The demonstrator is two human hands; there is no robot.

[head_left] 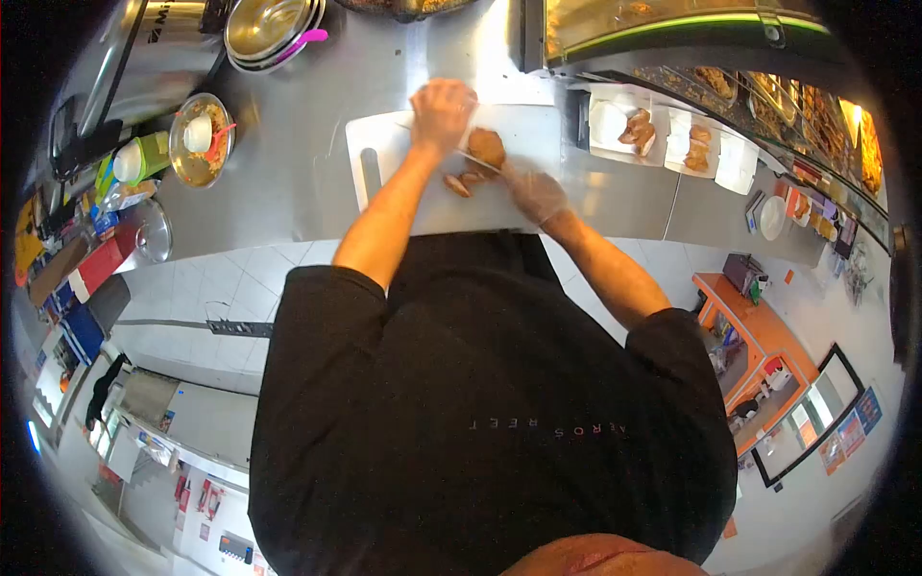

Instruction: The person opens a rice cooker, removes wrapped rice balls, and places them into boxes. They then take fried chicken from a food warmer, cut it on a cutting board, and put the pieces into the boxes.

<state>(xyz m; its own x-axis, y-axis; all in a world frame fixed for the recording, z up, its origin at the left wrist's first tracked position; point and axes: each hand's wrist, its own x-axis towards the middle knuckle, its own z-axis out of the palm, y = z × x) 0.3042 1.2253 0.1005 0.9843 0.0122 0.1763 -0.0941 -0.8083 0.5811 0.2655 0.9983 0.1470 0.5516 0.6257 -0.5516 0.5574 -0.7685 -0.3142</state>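
Note:
My right hand (538,199), in a clear glove, is closed round the handle end of a knife (479,163). The thin blade slants up and left across a white cutting board (533,125). My left hand (443,113) is curled over the far part of the blade, its fingertips partly hidden. Against the blade's far side lies a browned piece of meat (487,146), perhaps chicken. A few cut slices (459,183) lie on the near side of the blade.
Right of the board stand open white boxes (669,144), two with browned pieces inside. Food trays (715,82) sit behind them under a glass case. At left are a metal bowl of food (190,165) and stacked metal bowls (259,29) on the steel counter (288,182).

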